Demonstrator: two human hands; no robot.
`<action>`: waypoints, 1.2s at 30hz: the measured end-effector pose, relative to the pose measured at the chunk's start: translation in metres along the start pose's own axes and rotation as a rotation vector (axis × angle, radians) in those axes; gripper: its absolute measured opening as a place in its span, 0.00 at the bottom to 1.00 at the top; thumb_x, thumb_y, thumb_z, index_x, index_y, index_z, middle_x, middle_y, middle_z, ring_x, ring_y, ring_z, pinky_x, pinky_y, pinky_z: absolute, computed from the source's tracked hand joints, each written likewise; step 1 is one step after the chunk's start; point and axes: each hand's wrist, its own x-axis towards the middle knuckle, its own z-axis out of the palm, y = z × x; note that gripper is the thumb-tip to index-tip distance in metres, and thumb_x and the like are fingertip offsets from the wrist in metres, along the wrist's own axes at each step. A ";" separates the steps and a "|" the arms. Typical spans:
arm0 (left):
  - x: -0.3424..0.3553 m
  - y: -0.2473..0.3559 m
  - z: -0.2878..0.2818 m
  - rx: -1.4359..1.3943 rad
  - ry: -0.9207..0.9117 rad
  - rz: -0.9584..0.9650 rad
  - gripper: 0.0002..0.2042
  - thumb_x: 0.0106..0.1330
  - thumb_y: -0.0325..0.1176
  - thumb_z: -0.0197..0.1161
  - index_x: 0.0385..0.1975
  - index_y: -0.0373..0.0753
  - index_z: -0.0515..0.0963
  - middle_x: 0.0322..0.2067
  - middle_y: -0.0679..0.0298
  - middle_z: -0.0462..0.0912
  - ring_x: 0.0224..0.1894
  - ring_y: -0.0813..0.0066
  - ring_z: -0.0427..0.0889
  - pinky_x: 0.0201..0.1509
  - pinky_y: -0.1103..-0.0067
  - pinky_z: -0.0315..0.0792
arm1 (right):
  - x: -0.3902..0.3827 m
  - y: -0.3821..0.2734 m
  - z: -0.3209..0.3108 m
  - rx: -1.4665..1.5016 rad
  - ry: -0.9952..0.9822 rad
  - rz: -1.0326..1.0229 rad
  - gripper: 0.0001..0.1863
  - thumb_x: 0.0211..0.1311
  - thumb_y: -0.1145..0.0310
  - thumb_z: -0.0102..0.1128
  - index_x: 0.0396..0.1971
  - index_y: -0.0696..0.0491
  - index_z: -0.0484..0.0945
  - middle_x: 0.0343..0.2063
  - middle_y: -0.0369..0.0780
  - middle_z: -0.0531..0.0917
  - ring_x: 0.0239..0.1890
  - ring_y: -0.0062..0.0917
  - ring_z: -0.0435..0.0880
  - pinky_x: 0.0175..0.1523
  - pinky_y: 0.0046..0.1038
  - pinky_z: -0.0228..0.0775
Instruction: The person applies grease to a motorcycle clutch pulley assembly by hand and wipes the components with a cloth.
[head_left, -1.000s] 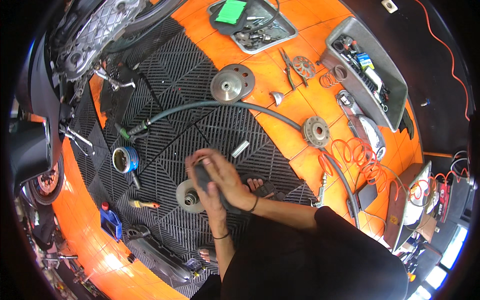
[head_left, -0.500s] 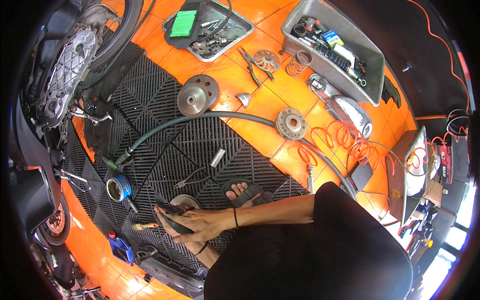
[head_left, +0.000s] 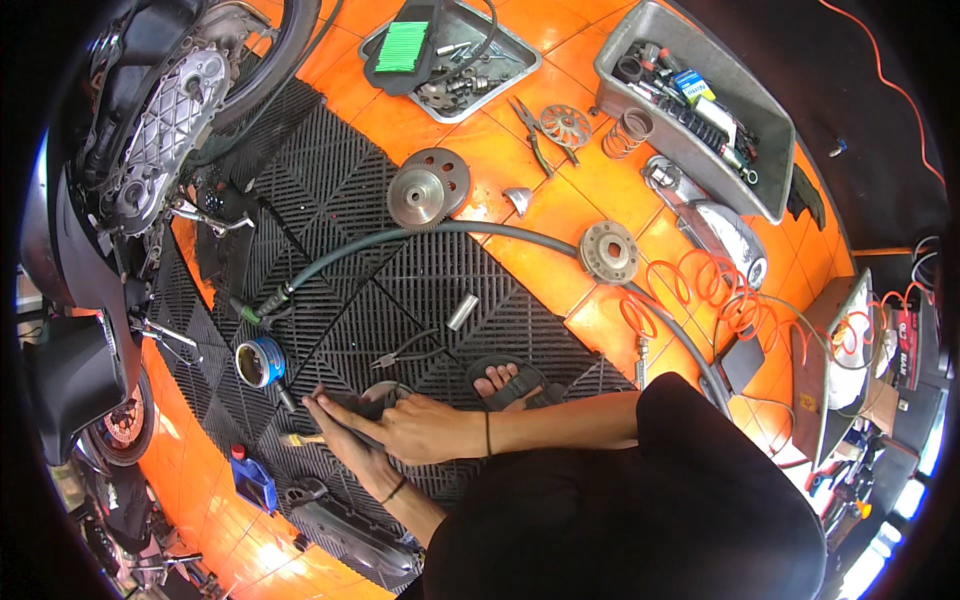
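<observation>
Where both hands meet on the black floor mat (head_left: 400, 290), a round grey part (head_left: 378, 392) lies low and mostly hidden, axis not readable. Right hand (head_left: 420, 430) clamped over it from the right, left hand (head_left: 345, 440) pressed alongside, fingers stretched toward upper left. Just beside: blue tin (head_left: 258, 362), open, dark inside. Near: pliers (head_left: 405, 350). Farther off: grey bin (head_left: 700, 100) full of tools, metal tray (head_left: 455, 60) holding bolts and a green filter.

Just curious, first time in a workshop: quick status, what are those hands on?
Both hands, left hand and right hand, closed on a dark round part on the black mat. Pliers and blue tin lie close by.
</observation>
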 end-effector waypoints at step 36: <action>-0.082 -0.126 0.075 0.985 -1.076 0.273 0.32 0.68 0.52 0.61 0.63 0.31 0.72 0.40 0.43 0.86 0.46 0.42 0.85 0.56 0.57 0.75 | -0.130 0.258 -0.300 -0.272 1.489 0.947 0.33 0.51 0.46 0.77 0.40 0.65 0.81 0.37 0.50 0.88 0.40 0.45 0.87 0.45 0.51 0.81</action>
